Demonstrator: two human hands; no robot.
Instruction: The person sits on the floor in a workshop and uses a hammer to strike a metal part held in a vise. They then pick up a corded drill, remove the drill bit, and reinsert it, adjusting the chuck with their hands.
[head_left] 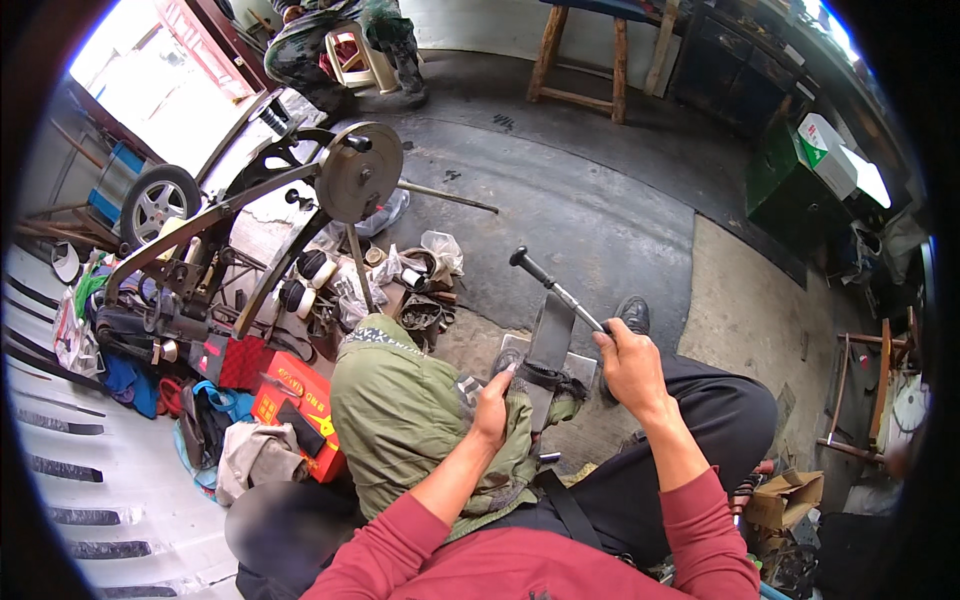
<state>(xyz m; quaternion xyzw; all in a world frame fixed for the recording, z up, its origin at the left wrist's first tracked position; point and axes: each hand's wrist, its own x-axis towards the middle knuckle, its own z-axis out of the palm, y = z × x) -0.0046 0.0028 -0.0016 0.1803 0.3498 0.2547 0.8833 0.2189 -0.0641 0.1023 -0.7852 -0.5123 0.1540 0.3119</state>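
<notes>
My right hand is closed around the shaft of a metal hammer, its small dark head raised to the upper left. My left hand is closed on dark material at the edge of an olive-green garment, which lies over my lap. Just right of that hand, a dark gathered band of fabric crosses an upright grey metal bar. Behind the bar is a flat metal plate. What exactly the left fingertips grip is too small to make out.
A black hand-cranked machine stands at left amid piled parts, cloths and a red box. A seated person in camouflage is at top left, beside a wooden trestle. A green cabinet and cardboard box are at right.
</notes>
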